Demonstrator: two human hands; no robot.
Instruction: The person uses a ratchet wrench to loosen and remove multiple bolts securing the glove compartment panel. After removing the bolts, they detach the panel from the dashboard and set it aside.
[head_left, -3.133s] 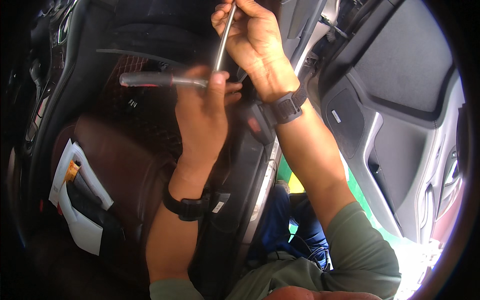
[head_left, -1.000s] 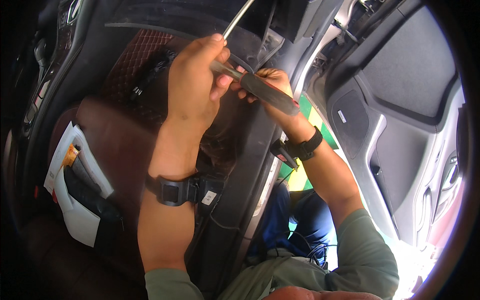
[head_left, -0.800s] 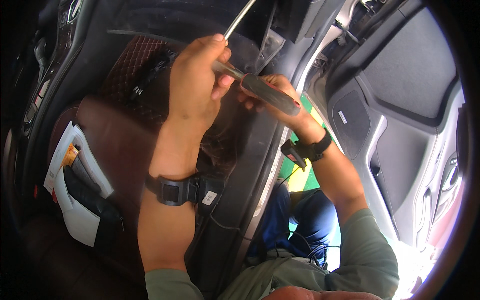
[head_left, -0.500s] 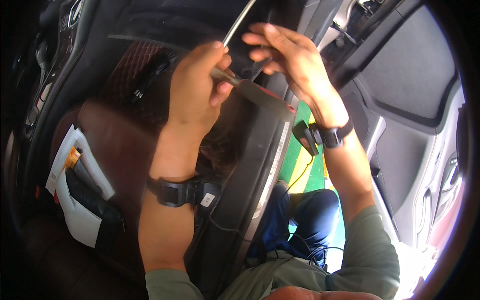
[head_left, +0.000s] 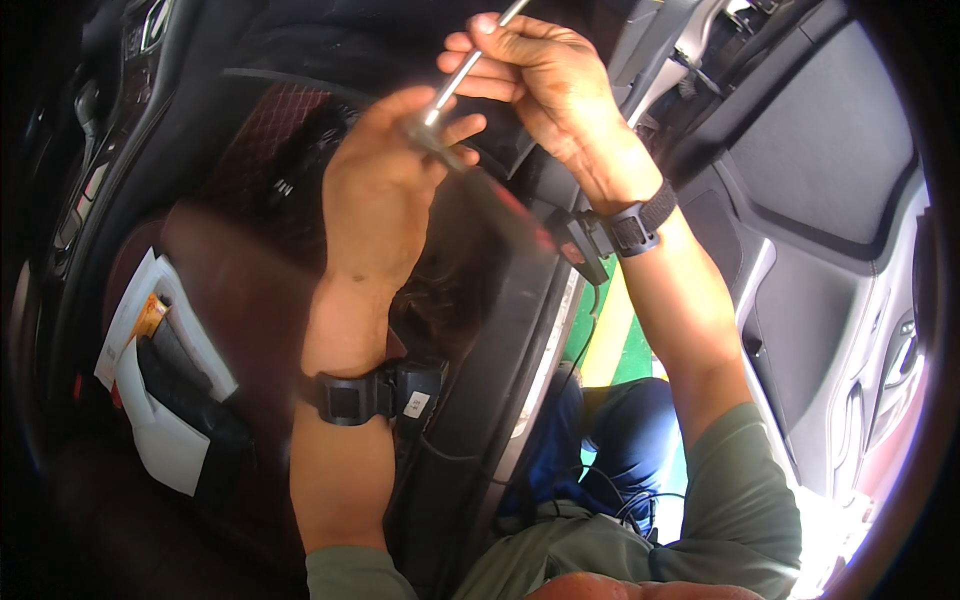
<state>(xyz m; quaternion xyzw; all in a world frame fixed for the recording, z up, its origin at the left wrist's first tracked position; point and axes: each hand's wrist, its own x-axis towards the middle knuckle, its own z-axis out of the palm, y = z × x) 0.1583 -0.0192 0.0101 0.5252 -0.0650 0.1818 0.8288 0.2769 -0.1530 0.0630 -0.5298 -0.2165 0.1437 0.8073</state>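
Note:
A ratchet wrench [head_left: 501, 212] with a dark and red handle hangs slanting down to the right, its handle smeared by motion. From its head a thin bright metal extension bar [head_left: 455, 83] rises up and to the right. My left hand [head_left: 375, 175] is loosely closed about the wrench head, the thumb along one side and the fingertips on the other. Higher up, my right hand [head_left: 555, 85] pinches the bar between thumb and fingers, its other fingers stretched to the left. The bar's upper end runs out of the picture.
Below my left arm lies a dark red car seat [head_left: 230, 260] with papers and a black pouch [head_left: 190, 400] on it. A door sill [head_left: 530, 400] runs beside my knees [head_left: 630, 420]. The car door [head_left: 830, 150] stands open at the right. Strapped wrist devices trail cables.
My right hand has moved left and up and now holds the bar, which it did not touch before. The left fingers have loosened, and the wrench handle has swung downward.

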